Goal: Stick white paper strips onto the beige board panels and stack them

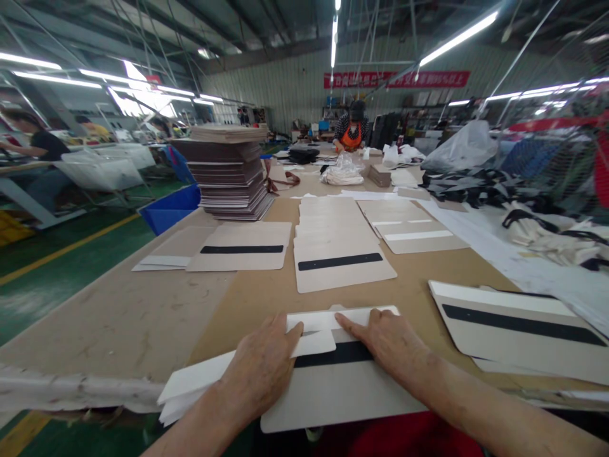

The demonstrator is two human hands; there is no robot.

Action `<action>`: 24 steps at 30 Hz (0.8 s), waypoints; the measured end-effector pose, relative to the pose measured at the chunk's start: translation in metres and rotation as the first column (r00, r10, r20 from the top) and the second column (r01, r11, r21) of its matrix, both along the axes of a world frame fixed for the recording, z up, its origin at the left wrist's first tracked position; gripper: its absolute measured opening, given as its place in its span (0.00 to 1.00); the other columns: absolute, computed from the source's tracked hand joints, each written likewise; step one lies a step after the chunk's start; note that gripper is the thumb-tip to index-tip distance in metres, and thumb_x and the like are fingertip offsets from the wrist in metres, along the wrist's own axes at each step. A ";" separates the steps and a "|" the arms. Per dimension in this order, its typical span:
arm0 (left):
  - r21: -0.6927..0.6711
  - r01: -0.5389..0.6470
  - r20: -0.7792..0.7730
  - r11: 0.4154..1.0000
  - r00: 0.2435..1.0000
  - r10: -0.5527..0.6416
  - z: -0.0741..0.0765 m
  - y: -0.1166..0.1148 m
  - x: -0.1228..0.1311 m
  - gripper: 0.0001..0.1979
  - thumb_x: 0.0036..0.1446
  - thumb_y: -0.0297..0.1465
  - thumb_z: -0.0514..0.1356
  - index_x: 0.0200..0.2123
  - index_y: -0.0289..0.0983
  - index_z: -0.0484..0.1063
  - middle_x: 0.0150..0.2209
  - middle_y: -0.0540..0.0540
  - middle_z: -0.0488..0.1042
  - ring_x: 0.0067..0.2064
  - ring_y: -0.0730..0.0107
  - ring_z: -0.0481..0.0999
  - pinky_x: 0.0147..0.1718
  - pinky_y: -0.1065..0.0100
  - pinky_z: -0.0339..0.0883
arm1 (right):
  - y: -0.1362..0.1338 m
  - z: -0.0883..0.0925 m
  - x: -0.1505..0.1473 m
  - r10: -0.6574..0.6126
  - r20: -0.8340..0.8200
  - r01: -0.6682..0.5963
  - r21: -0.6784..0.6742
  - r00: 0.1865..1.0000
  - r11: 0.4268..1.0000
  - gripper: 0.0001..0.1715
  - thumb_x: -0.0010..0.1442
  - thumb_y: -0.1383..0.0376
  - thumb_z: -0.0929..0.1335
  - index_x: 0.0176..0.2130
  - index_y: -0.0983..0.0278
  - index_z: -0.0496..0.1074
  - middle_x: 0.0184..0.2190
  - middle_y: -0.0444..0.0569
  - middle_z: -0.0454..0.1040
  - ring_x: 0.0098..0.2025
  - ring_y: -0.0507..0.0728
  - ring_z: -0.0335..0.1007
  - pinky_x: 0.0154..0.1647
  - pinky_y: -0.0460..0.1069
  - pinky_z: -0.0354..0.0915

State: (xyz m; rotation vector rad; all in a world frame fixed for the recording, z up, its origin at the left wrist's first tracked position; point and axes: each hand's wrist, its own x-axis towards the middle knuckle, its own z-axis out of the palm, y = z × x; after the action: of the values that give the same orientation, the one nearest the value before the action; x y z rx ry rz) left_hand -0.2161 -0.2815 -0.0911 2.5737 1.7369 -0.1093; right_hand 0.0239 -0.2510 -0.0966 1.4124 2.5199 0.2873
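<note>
So the beige panel was lying flat right in front of me, near edge toward my body, with a black strip running across it and a white strip along its far edge. Both thumbs pointed inward over that white strip, with a bit of it showing between the tips. My left hand was closed around a bunch of loose white strips; their long ends fanned out to the left, and one short end poked out past the thumb, overlapping the panel just below the far edge. My right hand had its thumb stretched wide onto the white strip, the other fingers curled at the far edge, though I honestly couldn't tell if they were pinching anything. Beyond the hands sat an overlapping row of panels, well apart from my fingertips, with another panel pile off to the right. Tall stack of boards at the far left, and a co-worker in an orange apron way down the table.
</note>
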 end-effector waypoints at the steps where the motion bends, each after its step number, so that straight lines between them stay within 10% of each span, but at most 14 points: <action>1: 0.005 0.005 -0.001 1.000 1.000 -0.005 -0.001 0.000 0.001 0.24 0.53 0.25 0.50 0.54 0.40 0.65 0.44 0.41 0.68 0.46 0.58 0.70 0.45 0.57 0.67 | 0.000 0.000 -0.002 0.008 -0.006 -0.008 -0.007 1.000 1.000 0.41 0.57 0.77 0.62 0.63 0.47 0.57 0.32 0.55 0.75 0.30 0.60 0.73 0.27 0.50 0.64; 17: 0.022 -0.016 0.228 1.000 0.973 0.011 -0.005 -0.006 -0.032 0.18 0.56 0.25 0.50 0.48 0.39 0.70 0.48 0.45 0.70 0.50 0.64 0.67 0.51 0.61 0.63 | -0.010 -0.020 0.110 -0.196 -0.237 0.211 0.042 0.952 0.976 0.29 0.57 0.77 0.58 0.53 0.61 0.70 0.48 0.55 0.69 0.48 0.61 0.67 0.46 0.53 0.67; 20: 0.052 -0.010 0.227 0.999 0.974 -0.002 -0.007 -0.007 -0.033 0.19 0.55 0.24 0.50 0.48 0.39 0.71 0.48 0.46 0.71 0.50 0.64 0.68 0.52 0.61 0.63 | -0.027 -0.011 0.095 -0.180 -0.357 0.230 0.102 0.917 0.968 0.27 0.59 0.76 0.58 0.54 0.66 0.70 0.52 0.58 0.69 0.54 0.62 0.63 0.55 0.55 0.63; 24: 0.096 0.004 0.207 0.995 0.978 -0.024 -0.010 -0.007 -0.033 0.18 0.57 0.25 0.49 0.49 0.38 0.71 0.50 0.45 0.73 0.52 0.63 0.69 0.55 0.59 0.62 | -0.057 -0.015 0.042 0.038 -0.462 -0.047 -0.009 0.886 0.999 0.33 0.62 0.56 0.64 0.62 0.68 0.61 0.64 0.59 0.58 0.65 0.67 0.50 0.65 0.61 0.51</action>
State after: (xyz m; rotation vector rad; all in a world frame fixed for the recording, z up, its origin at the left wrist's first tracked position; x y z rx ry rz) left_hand -0.2491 -0.2881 -0.1010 2.5528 1.6878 0.2406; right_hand 0.0654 -0.3077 -0.1116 1.5720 2.9175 -0.0847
